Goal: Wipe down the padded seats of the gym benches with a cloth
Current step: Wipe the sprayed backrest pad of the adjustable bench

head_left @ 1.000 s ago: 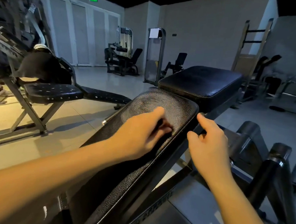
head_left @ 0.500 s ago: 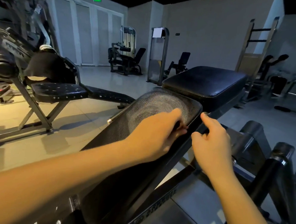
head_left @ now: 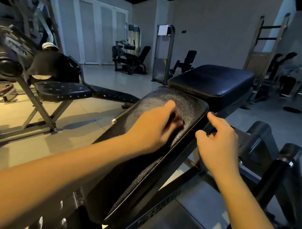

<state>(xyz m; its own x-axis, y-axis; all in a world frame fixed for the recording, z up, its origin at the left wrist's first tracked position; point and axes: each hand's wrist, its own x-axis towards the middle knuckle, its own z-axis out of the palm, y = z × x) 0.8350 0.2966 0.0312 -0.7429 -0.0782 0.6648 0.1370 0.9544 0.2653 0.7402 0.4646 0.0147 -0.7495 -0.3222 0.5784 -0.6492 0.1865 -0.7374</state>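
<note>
The left hand [head_left: 156, 127], fingers curled round a dark, barely visible cloth [head_left: 174, 134], has slid further up the sloped pad [head_left: 191, 104] at frame centre, so its top end is likely wiped, while the right hand [head_left: 217, 142], empty, index out, stays by the pad's right edge.

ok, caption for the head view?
Left hand holds dark cloth on sloped bench pad; right hand beside pad edge.

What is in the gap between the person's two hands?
Only the right-hand edge of the sloped bench pad, as the head view shows. The left hand rests on the pad, and the right hand is just beyond its edge.
</note>
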